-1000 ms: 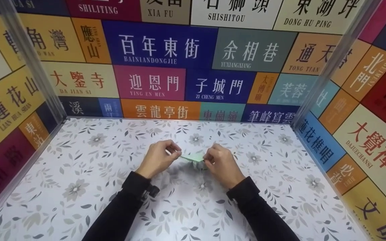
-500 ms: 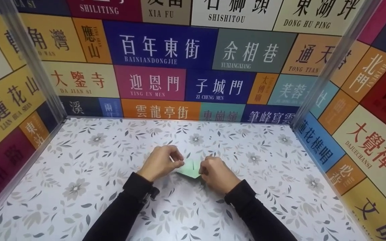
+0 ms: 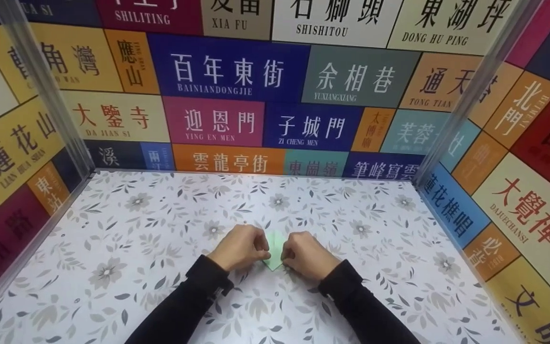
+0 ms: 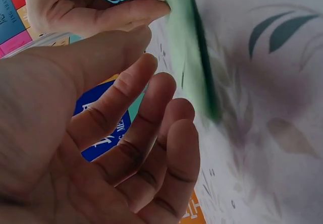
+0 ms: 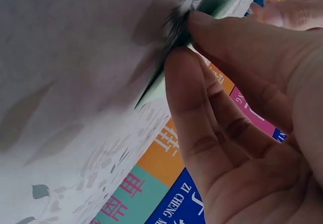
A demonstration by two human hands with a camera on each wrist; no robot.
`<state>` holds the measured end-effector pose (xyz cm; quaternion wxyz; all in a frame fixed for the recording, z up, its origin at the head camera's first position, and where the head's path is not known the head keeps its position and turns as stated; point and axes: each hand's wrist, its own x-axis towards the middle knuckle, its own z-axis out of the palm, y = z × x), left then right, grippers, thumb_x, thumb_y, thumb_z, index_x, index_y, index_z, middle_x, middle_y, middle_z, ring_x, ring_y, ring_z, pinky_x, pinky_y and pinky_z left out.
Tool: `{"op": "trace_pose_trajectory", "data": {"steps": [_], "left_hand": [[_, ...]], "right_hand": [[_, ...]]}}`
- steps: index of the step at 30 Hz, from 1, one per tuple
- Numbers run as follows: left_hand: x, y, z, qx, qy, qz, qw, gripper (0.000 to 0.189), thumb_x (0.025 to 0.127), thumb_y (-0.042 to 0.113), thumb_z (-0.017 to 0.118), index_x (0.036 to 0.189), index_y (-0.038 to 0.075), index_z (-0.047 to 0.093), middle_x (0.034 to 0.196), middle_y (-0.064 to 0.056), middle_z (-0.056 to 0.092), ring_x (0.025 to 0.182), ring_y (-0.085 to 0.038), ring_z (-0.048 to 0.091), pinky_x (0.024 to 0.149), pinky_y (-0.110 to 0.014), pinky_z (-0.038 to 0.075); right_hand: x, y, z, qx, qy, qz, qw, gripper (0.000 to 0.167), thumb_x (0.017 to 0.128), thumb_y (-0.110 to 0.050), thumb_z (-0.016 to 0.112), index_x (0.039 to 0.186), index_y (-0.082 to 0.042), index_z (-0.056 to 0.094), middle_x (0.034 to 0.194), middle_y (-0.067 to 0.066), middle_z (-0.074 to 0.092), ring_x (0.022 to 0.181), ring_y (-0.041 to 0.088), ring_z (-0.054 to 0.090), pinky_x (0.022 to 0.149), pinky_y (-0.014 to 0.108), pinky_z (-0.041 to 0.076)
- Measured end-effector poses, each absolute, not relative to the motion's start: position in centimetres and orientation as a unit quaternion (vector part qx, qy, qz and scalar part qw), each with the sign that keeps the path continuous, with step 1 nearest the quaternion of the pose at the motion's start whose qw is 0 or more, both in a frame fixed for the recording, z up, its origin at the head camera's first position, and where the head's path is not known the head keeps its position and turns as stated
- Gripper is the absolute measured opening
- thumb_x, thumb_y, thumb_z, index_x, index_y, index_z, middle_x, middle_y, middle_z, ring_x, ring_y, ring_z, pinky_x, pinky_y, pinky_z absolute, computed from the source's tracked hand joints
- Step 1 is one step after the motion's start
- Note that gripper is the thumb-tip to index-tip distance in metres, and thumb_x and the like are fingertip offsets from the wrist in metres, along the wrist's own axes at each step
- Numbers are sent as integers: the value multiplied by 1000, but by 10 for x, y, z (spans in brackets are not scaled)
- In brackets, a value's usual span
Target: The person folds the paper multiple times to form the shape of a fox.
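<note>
A small light-green piece of folded paper (image 3: 274, 253) stands between the two hands, its lower end pointed and a crease down its middle. On its left side is the left hand (image 3: 242, 247); in the left wrist view that hand's fingers (image 4: 160, 90) are loosely bent, with a gap between the thumb and the paper (image 4: 189, 52). The right hand (image 3: 309, 254) pinches the paper's right edge between thumb and forefinger (image 5: 184, 75). Much of the paper (image 5: 156, 90) is hidden behind that hand in the right wrist view.
The tabletop (image 3: 170, 296) carries a grey leaf-and-flower print. Upright panels with coloured street-name signs stand at the back (image 3: 229, 71), left (image 3: 12, 143) and right (image 3: 518, 191). Clear strips (image 3: 48, 91) cover the corners. Both forearms wear dark sleeves (image 3: 179, 306).
Both hands have come down toward the person and closer together with the green paper. The paper, seen nearly edge-on at first, now shows its face with the point toward the person.
</note>
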<state>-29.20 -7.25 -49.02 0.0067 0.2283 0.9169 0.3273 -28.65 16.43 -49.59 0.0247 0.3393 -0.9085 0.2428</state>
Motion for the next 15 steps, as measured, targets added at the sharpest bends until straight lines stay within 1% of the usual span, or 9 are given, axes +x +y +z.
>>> {"op": "trace_pose_trajectory", "data": {"steps": [4,9,15], "left_hand": [[-291,-72,-494,231,918,322,10,13,90,12,97,89,14,84,82,1,81,75,-13,67,79,-39,61],[-290,-70,-499,233,915,329,10,17,87,14,100,87,13,83,81,1,80,73,-13,65,76,-38,60],[-289,-67,-507,244,913,327,-12,21,81,15,104,87,10,84,80,0,80,70,-12,64,73,-37,60]], "right_hand": [[-288,162,-497,340,-907,248,17,11,87,6,94,88,-4,89,79,7,82,70,11,71,67,23,61],[-290,162,-499,337,-905,258,20,9,89,-1,96,86,-7,90,75,4,82,66,3,64,64,20,57],[-291,162,-501,335,-905,260,34,11,88,-3,97,82,-8,89,74,3,81,66,1,60,63,20,54]]}}
